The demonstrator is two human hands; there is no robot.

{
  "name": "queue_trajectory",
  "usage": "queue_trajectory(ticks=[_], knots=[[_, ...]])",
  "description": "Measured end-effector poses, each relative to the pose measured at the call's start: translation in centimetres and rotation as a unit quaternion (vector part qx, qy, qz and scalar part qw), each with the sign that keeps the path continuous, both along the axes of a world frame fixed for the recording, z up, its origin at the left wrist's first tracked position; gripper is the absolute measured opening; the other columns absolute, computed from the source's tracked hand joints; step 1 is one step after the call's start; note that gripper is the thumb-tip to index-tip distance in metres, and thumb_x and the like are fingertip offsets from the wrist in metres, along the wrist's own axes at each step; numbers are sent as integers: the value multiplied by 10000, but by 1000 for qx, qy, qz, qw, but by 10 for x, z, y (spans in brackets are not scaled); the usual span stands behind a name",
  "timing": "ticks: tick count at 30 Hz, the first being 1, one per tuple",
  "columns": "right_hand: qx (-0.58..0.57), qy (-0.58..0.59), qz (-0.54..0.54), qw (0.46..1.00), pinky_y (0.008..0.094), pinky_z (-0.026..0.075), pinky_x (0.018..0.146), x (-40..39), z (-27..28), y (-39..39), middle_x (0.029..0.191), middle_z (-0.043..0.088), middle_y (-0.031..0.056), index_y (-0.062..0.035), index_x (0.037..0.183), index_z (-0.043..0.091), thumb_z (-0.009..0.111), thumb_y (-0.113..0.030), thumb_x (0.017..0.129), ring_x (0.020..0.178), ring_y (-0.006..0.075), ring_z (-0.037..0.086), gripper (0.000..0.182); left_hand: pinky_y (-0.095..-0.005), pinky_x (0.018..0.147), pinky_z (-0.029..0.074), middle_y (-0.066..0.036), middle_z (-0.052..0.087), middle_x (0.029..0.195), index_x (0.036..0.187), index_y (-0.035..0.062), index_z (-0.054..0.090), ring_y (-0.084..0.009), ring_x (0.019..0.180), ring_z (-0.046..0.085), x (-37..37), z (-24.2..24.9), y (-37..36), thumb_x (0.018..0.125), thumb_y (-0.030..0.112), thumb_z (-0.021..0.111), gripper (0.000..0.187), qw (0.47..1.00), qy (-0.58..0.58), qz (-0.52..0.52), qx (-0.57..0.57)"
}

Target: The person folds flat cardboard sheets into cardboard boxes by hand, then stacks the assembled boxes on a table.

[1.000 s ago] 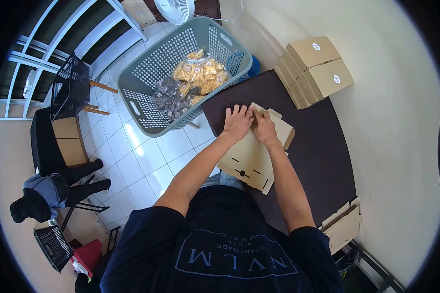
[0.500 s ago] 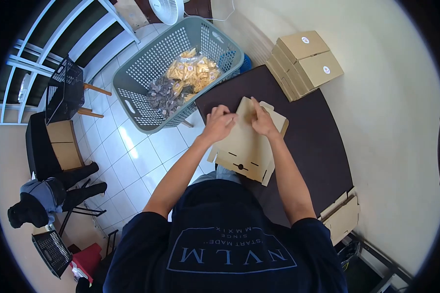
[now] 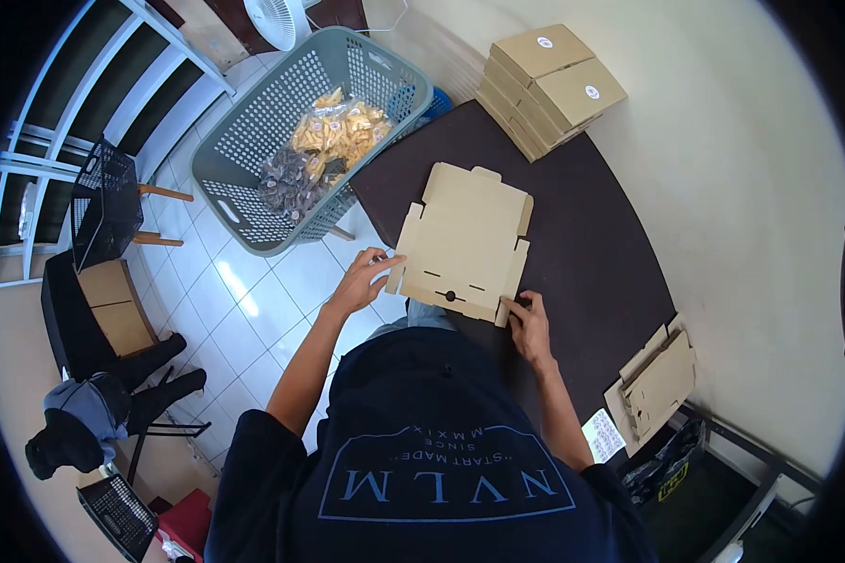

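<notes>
A flat, die-cut cardboard box blank (image 3: pixel 465 239) lies unfolded on the dark table (image 3: pixel 591 253), partly overhanging its near edge. My left hand (image 3: pixel 361 280) pinches the blank's near left flap. My right hand (image 3: pixel 529 324) grips the near right corner flap, with fingers curled on it. Both hands sit at the blank's near end, one on each side.
A grey laundry basket (image 3: pixel 253 131) with bags of snacks stands on the tiled floor to the left. Folded, closed boxes (image 3: pixel 549 84) are stacked at the table's far end. More flat blanks (image 3: pixel 657 385) and a sticker sheet (image 3: pixel 604 434) lie at the near right.
Both hands drew back from the blank's far end to its near corners. The folded-over part has opened out flat. The view shifted, so everything sits higher.
</notes>
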State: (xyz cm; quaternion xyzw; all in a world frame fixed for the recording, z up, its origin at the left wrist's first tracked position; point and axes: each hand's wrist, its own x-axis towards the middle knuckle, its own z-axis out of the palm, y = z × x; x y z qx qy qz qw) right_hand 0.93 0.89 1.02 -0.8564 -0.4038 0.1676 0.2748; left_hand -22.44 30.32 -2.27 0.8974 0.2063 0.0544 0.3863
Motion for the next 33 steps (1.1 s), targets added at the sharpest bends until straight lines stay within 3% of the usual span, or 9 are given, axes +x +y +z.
queue_trajectory(ticks=[3, 7, 9, 12, 18, 20, 27, 30, 33], knots=[[22, 42, -43, 998, 342, 516, 766, 3, -16, -7, 1103, 606, 148, -115, 1087, 775, 707, -17, 859, 820, 253, 614, 258, -394, 921, 492, -125, 571, 1130, 1249, 135, 689, -305, 1063, 574, 11, -5, 11, 867, 14, 674, 401, 998, -32, 11, -55], [130, 96, -100, 982, 322, 528, 752, 10, -31, -3, 1024, 648, 145, -15, 1064, 755, 698, -49, 896, 840, 193, 656, 181, -367, 830, 529, -106, 647, 1029, 1132, 51, 731, -235, 939, 641, 19, -11, 18, 915, 101, 694, 226, 980, -24, 35, -195], [161, 339, -229, 898, 290, 534, 781, 12, -34, 2, 1061, 662, 121, 22, 1046, 746, 685, -74, 929, 884, 176, 678, 164, -350, 786, 541, -104, 663, 1001, 1118, 28, 730, -212, 898, 653, 22, -18, 14, 930, 119, 691, 213, 970, -25, 62, -234], [214, 369, -213, 879, 279, 538, 811, 7, -36, 13, 1076, 684, 104, 35, 1040, 743, 684, -102, 943, 913, 171, 686, 178, -314, 732, 547, -96, 645, 979, 1136, -14, 709, -162, 905, 626, 31, -18, 2, 972, 123, 645, 223, 935, -48, 101, -335], [129, 232, -175, 948, 302, 551, 816, -8, -33, 28, 1067, 699, 132, -5, 1039, 757, 731, -121, 900, 925, 201, 695, 183, -305, 720, 556, -119, 628, 1023, 1125, -11, 716, -187, 898, 641, 42, -14, -18, 971, 100, 626, 210, 970, -47, 100, -215], [123, 186, -170, 960, 305, 552, 817, -14, -31, 34, 1087, 688, 145, -16, 1036, 761, 739, -120, 890, 922, 214, 697, 181, -323, 741, 561, -141, 622, 1027, 1120, 5, 725, -222, 883, 648, 42, -20, -23, 958, 99, 640, 206, 982, -109, 97, -122], [94, 132, -185, 969, 323, 577, 740, -25, -22, 44, 1201, 580, 164, -1, 970, 762, 755, -101, 864, 828, 233, 699, 146, -347, 732, 572, -163, 609, 1033, 1091, 33, 739, -252, 852, 668, 45, -3, -28, 929, 99, 675, 186, 986, -30, 114, -120], [74, 127, -180, 973, 335, 578, 727, -25, -24, 45, 1198, 558, 165, 3, 961, 758, 761, -119, 860, 814, 239, 689, 158, -368, 790, 564, -173, 630, 1000, 1030, 54, 756, -278, 839, 663, 49, -5, -32, 890, 106, 704, 158, 961, -28, 176, -213], [64, 118, -136, 982, 355, 575, 757, -22, -25, 41, 1218, 535, 171, 12, 968, 752, 762, -157, 865, 877, 252, 675, 198, -360, 664, 594, -182, 613, 1002, 982, 18, 748, -260, 739, 701, 49, -8, -31, 883, 104, 719, 134, 975, 4, 163, -151]])
